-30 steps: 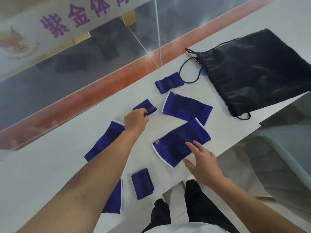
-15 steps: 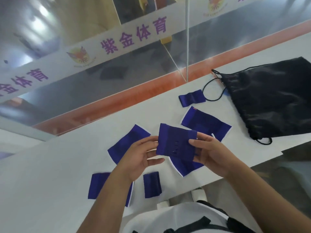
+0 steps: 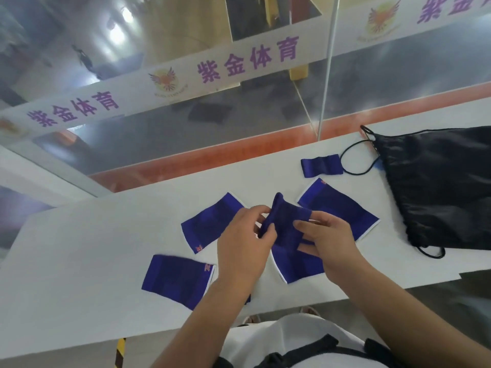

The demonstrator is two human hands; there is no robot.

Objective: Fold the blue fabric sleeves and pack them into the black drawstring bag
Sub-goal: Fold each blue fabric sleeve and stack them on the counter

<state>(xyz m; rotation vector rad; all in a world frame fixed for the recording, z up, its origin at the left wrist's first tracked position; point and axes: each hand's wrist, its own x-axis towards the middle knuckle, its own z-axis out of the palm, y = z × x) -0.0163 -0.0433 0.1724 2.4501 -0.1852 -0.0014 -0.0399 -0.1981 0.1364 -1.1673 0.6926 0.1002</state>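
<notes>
- The left hand point(image 3: 244, 243) and the right hand point(image 3: 328, 240) are close together above the white counter point(image 3: 79, 261). Both pinch the held sleeve point(image 3: 287, 219), a bunched piece of blue fabric lifted off the surface.
- The left hand's fingers curl round its left edge, and the right hand's thumb presses on its front.
- Four blue sleeves lie flat on the counter: the near sleeve point(image 3: 295, 269) partly under the hands, the right sleeve point(image 3: 340, 208), the left sleeve point(image 3: 210, 221) and the front sleeve point(image 3: 178, 280).
- Some of them carry a small orange-pink mark at a corner, too small to read.
- The folded sleeve point(image 3: 321, 166) lies just beside the cord loop point(image 3: 356, 173) of the black drawstring bag point(image 3: 438, 187). The bag lies flat at the counter's right end.
- Behind the counter, a white banner point(image 3: 186, 78) on the glass reads "紫金体育" in purple, repeated along its length. Between the repeats is a winged emblem point(image 3: 164, 79), and the fine lettering under it is illegible.
</notes>
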